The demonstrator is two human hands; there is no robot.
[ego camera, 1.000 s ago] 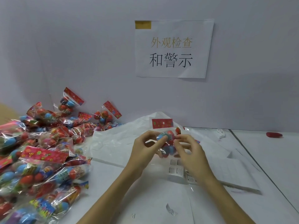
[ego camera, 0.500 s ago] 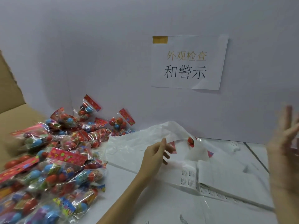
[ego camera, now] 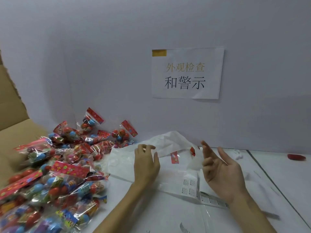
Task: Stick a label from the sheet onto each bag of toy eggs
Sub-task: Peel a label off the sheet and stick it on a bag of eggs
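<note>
Now both hands are free: one bag finished, the next one waits

On the left, the pile of egg bags [ego camera: 55,167] lies against the cardboard box [ego camera: 13,118], and it looks unchanged from a second ago. A second ago both hands held one bag of eggs between them, over the label sheet. That bag is not in the hands any more. Only a red header strip [ego camera: 174,157] and a small red piece show from under the white plastic bag [ego camera: 127,158], so I think the finished bag went in there; I cannot see it fully.

The left hand [ego camera: 146,163] rests now on this white plastic, fingers loosely bent, pinching nothing that I can see. Further right, the label sheet [ego camera: 189,187] lies flat on the surface, between the two hands and a little nearer to me, with small printed labels still on it. The right hand [ego camera: 220,172], which was high at the right edge half a second ago, has come back down beside the sheet, palm turned up, fingers spread, empty.

In my judgement one cycle is closed, and the next step is to take a new bag from the pile. Many bags remain.
</note>
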